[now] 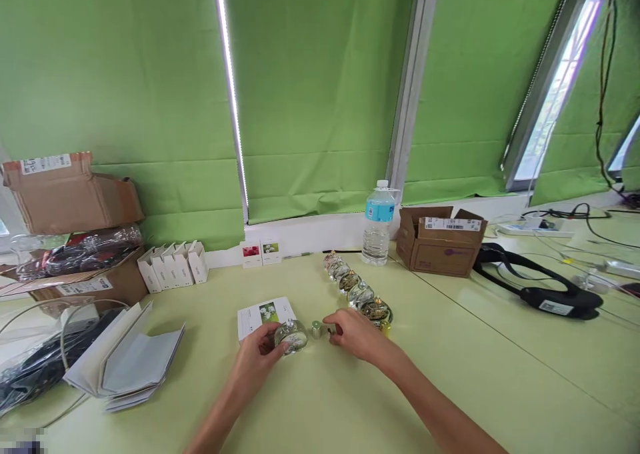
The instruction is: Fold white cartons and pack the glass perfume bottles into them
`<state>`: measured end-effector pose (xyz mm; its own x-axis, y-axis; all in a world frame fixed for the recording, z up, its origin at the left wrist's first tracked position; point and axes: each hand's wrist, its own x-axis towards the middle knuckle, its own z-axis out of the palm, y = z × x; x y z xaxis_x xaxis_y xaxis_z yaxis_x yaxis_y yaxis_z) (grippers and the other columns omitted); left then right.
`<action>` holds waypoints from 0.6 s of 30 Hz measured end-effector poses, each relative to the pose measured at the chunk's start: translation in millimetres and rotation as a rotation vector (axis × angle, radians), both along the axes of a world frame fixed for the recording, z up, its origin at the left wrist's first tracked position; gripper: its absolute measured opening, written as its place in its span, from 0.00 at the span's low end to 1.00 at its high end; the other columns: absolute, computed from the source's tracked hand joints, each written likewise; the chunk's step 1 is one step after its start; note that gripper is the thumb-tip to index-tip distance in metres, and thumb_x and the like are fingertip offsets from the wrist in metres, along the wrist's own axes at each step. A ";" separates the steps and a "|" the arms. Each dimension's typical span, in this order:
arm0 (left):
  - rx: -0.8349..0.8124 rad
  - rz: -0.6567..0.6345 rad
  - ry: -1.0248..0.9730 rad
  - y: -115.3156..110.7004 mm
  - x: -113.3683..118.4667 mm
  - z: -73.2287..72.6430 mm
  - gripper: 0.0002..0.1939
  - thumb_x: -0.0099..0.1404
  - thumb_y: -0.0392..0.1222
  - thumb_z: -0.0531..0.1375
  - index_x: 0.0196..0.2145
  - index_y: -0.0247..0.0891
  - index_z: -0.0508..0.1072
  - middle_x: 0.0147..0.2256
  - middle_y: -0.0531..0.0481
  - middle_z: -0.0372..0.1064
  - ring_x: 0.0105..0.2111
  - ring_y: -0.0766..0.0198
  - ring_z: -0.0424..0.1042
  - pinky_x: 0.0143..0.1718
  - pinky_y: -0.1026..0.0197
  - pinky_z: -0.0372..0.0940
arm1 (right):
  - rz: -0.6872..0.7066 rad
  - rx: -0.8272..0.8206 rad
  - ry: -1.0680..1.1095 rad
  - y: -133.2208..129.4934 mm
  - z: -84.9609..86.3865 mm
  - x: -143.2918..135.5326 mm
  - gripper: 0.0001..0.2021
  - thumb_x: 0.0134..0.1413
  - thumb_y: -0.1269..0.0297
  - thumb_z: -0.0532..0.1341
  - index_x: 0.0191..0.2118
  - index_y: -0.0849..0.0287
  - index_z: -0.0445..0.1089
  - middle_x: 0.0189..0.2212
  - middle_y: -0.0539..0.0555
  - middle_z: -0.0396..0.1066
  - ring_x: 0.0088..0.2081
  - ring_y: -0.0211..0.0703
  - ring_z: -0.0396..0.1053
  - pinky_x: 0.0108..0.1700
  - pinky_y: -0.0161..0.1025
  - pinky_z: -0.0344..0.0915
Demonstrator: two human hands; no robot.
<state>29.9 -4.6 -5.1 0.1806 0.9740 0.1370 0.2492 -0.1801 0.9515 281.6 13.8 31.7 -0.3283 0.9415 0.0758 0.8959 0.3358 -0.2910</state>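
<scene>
My left hand [261, 349] is closed on a round glass bottle [291, 336], holding it by its left side above the table. Just right of the bottle, a small green cap [317, 329] stands on the table. My right hand [345, 331] is beside the cap, its fingers curled around something small and dark that I cannot make out. Behind the bottle lies a white box [250, 318] with a flower picture. A row of several round glass bottles [359, 294] runs back from my right hand.
Water bottle [375, 231] and open brown carton [440, 251] stand at the back right, near a black headset [555, 301]. Several small white boxes [175, 266], stacked cartons [75, 201] and folded white cardboard [133, 361] are on the left. Two small picture boxes [261, 254] stand by the wall.
</scene>
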 end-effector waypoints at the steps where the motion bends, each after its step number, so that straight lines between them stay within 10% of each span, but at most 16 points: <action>1: -0.005 0.005 -0.003 -0.2 0.5 0.5 0.23 0.55 0.52 0.63 0.45 0.36 0.72 0.27 0.52 0.70 0.25 0.66 0.64 0.26 0.66 0.58 | 0.001 0.000 0.006 -0.8 1.2 0.9 0.03 0.46 0.71 0.62 0.28 0.57 0.73 0.24 0.50 0.71 0.28 0.40 0.66 0.29 0.34 0.47; 9: -0.004 -0.023 0.021 -1.5 -0.7 6.0 0.24 0.55 0.51 0.64 0.46 0.35 0.71 0.26 0.52 0.69 0.25 0.67 0.63 0.25 0.67 0.57 | -0.030 0.071 0.091 -9.8 24.1 4.2 0.13 0.57 0.68 0.55 0.44 0.57 0.74 0.35 0.57 0.75 0.40 0.47 0.70 0.38 0.36 0.56; 18: 0.075 0.025 0.159 -1.5 -10.3 16.5 0.22 0.63 0.57 0.55 0.44 0.37 0.72 0.30 0.49 0.72 0.28 0.64 0.69 0.27 0.64 0.62 | -0.037 0.102 0.098 -15.7 36.4 6.4 0.13 0.60 0.67 0.52 0.34 0.57 0.75 0.29 0.56 0.73 0.34 0.46 0.69 0.34 0.36 0.54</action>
<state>19.6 -6.1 11.5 0.1813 0.9666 0.1810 0.4013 -0.2407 0.8837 288.0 -2.0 68.1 -0.2794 0.9388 0.2013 0.8772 0.3348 -0.3440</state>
